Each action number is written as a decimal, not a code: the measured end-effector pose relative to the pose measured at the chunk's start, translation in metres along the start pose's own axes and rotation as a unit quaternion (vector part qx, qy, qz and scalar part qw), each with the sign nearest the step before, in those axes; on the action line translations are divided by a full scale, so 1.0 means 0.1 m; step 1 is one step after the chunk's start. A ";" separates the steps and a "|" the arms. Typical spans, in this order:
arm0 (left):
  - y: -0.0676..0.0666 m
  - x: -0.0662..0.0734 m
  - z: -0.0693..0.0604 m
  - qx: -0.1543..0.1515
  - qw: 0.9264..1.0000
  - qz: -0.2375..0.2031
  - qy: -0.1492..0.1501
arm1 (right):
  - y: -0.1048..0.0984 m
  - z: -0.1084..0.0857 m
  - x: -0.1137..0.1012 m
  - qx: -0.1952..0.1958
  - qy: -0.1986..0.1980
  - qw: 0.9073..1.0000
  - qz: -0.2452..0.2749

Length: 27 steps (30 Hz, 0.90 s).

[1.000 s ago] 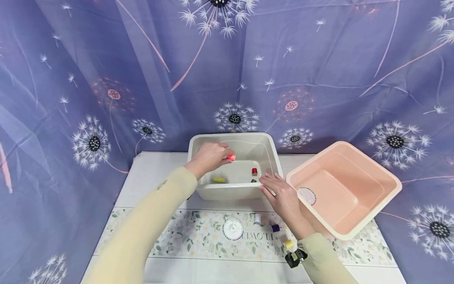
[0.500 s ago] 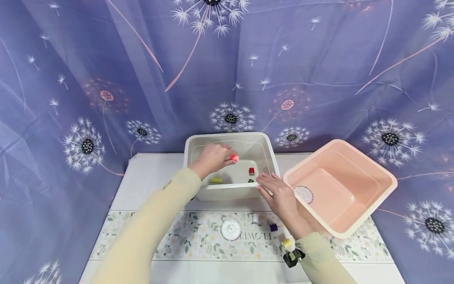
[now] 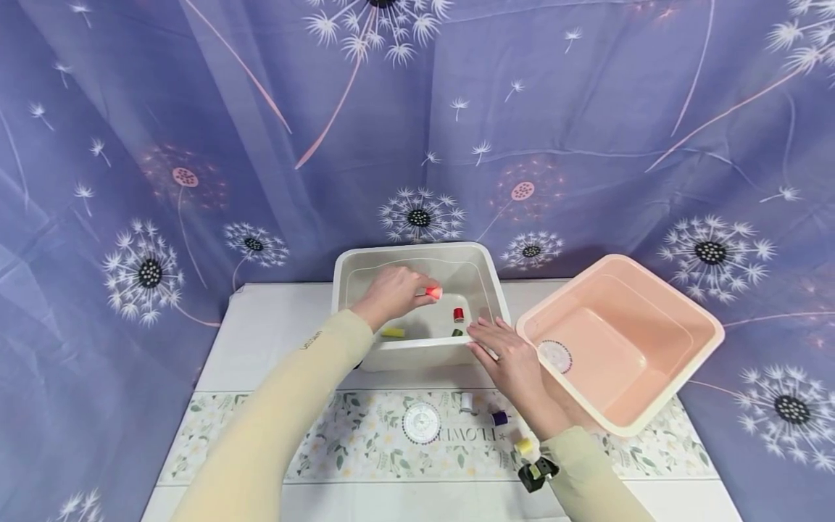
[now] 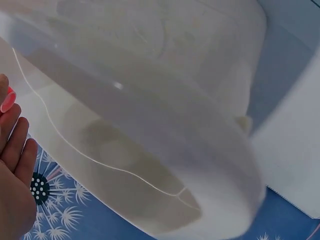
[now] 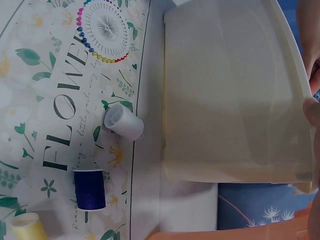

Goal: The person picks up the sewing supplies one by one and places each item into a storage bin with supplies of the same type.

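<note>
Inside the off-white bin (image 3: 417,355), my left hand (image 3: 394,293) pinches a bright pink-red thread spool (image 3: 433,292) between thumb and fingers, above the bin's floor. In the left wrist view, one end of that spool shows at the edge. My right hand (image 3: 512,359) rests on the bin's front rim near its right corner, fingers lying over it. On the bin's floor lie a yellow spool (image 3: 393,332), a red spool (image 3: 459,315) and a dark green spool (image 3: 457,333), partly hidden by the front wall.
A peach bin (image 3: 607,355) stands tilted at the right, a pin wheel (image 3: 555,357) by its left side. On the table are another pin wheel (image 3: 421,423), a white spool (image 5: 124,122), a navy spool (image 5: 90,190) and a pale yellow spool (image 5: 29,227). A patterned curtain (image 3: 365,145) hangs behind.
My left hand has shifted slightly rightward within the bin, still pinching the pink-red spool. The right hand stays on the rim. The head view has turned a little to the right.
</note>
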<state>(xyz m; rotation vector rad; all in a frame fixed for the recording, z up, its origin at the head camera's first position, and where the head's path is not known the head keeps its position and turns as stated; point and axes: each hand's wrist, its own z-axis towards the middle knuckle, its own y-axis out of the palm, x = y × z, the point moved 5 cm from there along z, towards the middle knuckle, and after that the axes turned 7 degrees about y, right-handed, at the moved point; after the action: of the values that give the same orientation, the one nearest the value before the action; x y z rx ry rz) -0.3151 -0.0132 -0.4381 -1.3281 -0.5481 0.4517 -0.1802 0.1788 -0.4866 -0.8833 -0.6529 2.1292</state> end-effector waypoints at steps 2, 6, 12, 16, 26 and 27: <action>0.01 0.00 0.01 -0.010 1.000 -0.004 -0.006 | 0.00 0.00 0.00 0.000 0.001 1.000 -0.001; 0.05 -0.01 0.05 -0.026 0.999 -0.006 -0.018 | -0.01 0.01 -0.01 0.000 0.003 1.000 -0.001; 0.07 -0.04 0.09 -0.038 0.998 -0.020 -0.037 | -0.01 0.01 -0.01 0.000 0.004 1.000 0.001; 0.08 -0.05 0.10 -0.044 0.998 -0.034 -0.043 | -0.01 0.01 -0.02 0.001 0.004 1.000 0.000; 0.10 -0.07 0.12 -0.063 0.995 -0.056 -0.062 | -0.02 0.02 -0.03 0.000 0.004 1.000 0.002; 0.10 -0.07 0.12 -0.066 0.994 -0.054 -0.067 | -0.02 0.02 -0.03 -0.001 0.004 1.000 0.002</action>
<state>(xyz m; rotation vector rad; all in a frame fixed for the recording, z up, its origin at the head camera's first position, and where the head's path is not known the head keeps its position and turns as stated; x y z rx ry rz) -0.3284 -0.0061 -0.4472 -1.3927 -0.7697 0.4225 -0.1796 0.1776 -0.4831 -0.8938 -0.6492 2.1290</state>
